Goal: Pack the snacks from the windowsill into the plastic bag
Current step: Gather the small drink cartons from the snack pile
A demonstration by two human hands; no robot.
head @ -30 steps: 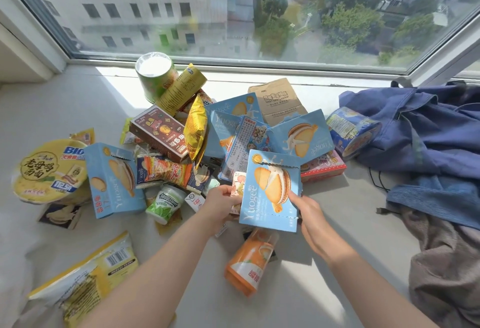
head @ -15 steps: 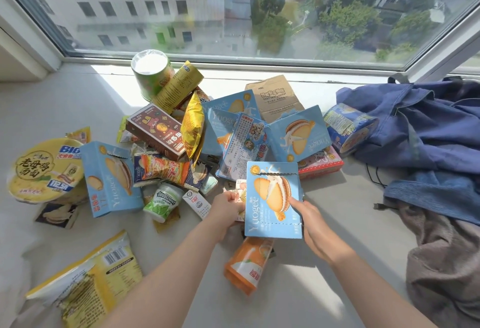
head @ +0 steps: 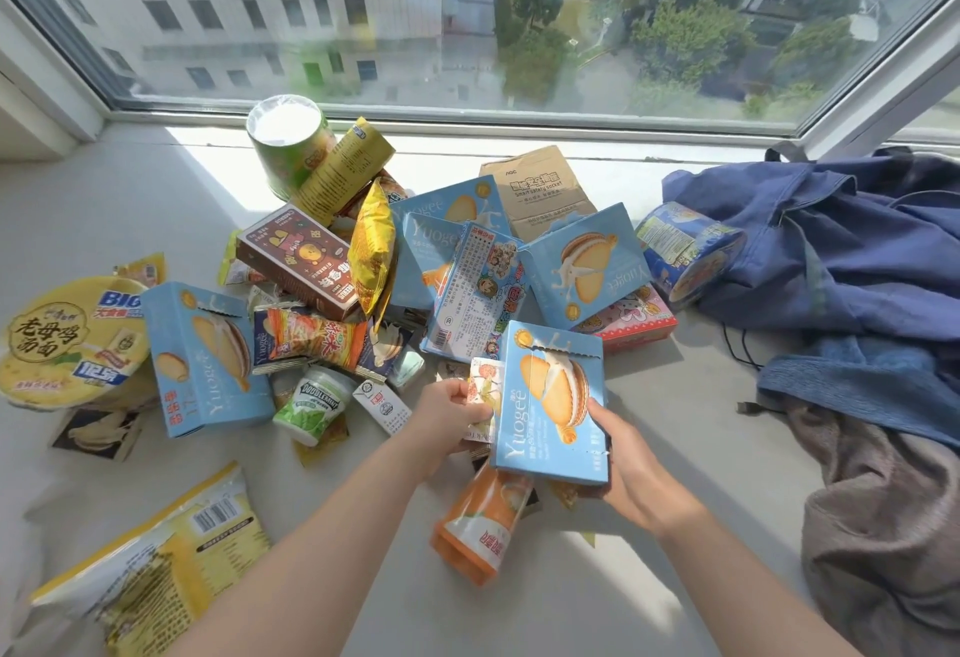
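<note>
Sunlit windowsill (head: 675, 448), heaped with snacks: a person works at the near edge of the heap with both hands. The right hand (head: 623, 469) grips a blue biscuit box (head: 545, 396) by its lower right corner, thumb on the printed face and fingers curled under the near end; the left hand (head: 447, 412), just beside the box's left edge, pinches a small packet (head: 485, 381) printed in orange between thumb and fingers. The box is tipped up off the sill, face to the camera, its long axis running away from the person toward the window; an orange pouch (head: 483, 521) lies on the sill beneath its near end.

Behind, the rest of the heap sits unpacked: a brown carton (head: 296, 261), a yellow crisp packet (head: 371, 245), a green tub (head: 291, 141). A second blue box (head: 208, 360), a noodle bowl (head: 57, 339) and a yellow bag (head: 156, 578) lie to the left; blue clothing (head: 831, 261) is bunched to the right.

The plastic bag cannot be made out with certainty; a pale blur at the lower left edge may be it. If so, the box is in the hand farther from it and would likely have to cross over the left arm, narrow end leading; packing looks barely begun.
</note>
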